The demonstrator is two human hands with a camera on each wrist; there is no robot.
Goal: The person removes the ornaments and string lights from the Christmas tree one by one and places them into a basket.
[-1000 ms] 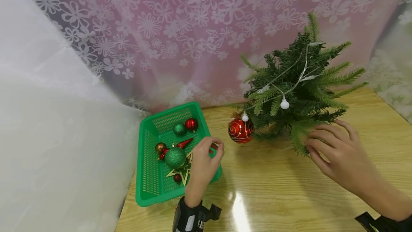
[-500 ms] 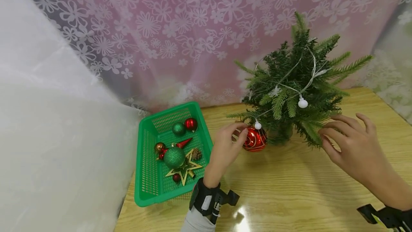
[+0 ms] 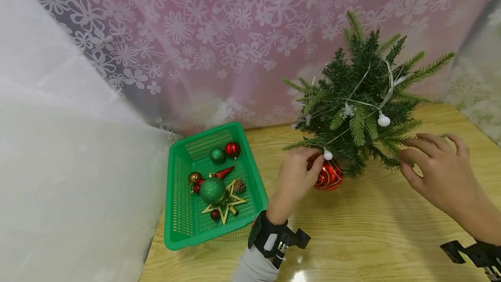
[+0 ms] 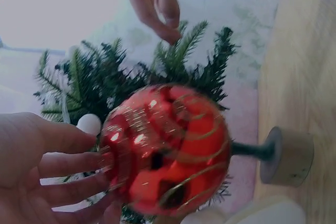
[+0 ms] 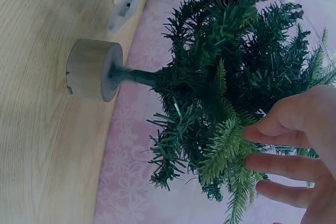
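A small artificial Christmas tree point(image 3: 338, 82) stands on the wooden table; its round wooden base point(image 5: 86, 69) shows in the right wrist view. Low on its left side hangs a red Christmas ball point(image 3: 330, 178) with gold swirls. My left hand point(image 3: 293, 177) pinches this ball's top between thumb and fingers, seen close up in the left wrist view, where the cap is hidden. On the tree's other side, my right hand point(image 3: 440, 173) holds a light green branch point(image 5: 223, 148) between thumb and fingertips. A string of lights with white bulbs point(image 3: 384, 120) drapes over the tree.
Left of the tree stands a green basket point(image 3: 169, 212). In it lie a glittery green ball point(image 3: 212, 190), a gold-edged star point(image 3: 236, 200), a pine cone point(image 3: 239, 186), a red ball point(image 3: 232, 149) and other small ornaments. A pink flowered curtain point(image 3: 235, 55) hangs behind the table.
My left hand has moved right from over the basket to the red ball and now grips it. The tree has turned, carrying ball and bulbs rightward; my right hand has shifted slightly right and up.
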